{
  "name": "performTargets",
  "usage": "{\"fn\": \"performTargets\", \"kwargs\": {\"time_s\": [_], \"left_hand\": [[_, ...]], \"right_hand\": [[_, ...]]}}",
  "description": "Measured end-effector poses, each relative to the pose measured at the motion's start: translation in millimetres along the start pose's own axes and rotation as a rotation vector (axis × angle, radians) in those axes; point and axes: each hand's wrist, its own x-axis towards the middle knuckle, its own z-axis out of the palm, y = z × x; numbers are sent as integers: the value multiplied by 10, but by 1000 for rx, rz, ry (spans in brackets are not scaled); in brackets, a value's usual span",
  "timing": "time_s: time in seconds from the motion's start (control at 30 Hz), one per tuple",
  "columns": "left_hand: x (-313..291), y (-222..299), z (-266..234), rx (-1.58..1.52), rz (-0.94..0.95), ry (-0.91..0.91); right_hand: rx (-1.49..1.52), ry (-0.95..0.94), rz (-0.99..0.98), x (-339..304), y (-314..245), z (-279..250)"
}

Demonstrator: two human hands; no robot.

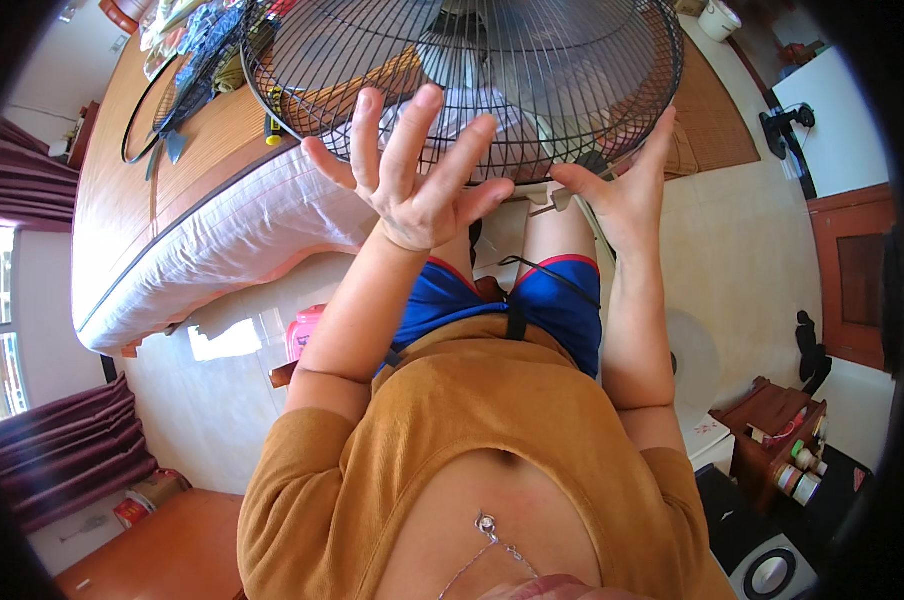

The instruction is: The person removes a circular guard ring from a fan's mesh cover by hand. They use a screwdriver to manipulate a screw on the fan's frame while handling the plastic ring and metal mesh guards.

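A round fan guard (362,130) of dark wire fills the top middle of the head view, with the fan's motor hub (452,50) showing through the wires. My left hand (412,180) is at the lower left of the rim, fingers spread wide, its back toward me. It holds nothing; whether the fingertips touch the wires I cannot tell. On the right, my right hand (627,200) grips the rim, thumb on the near edge and fingers up along the outer side. Below the rim, between my hands, a small pale clip-like piece (552,203) shows.
Behind the fan is a wooden bed (117,190) with a pale quilt (242,215) along its edge. A racket (152,115) and bunched cloths (207,45) lie on it. A pink thing (302,330) stands by my left leg. At lower right are a brown wooden stand (762,420) and a speaker (767,570).
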Motion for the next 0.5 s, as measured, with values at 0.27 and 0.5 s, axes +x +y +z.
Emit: {"fn": "performTargets", "kwargs": {"time_s": [0.27, 0.5], "left_hand": [[-58, -84, 52, -13, 289, 18], [-32, -83, 6, -17, 387, -110]], "right_hand": [[-26, 16, -26, 0, 27, -21], [-111, 21, -4, -17, 19, -30]]}}
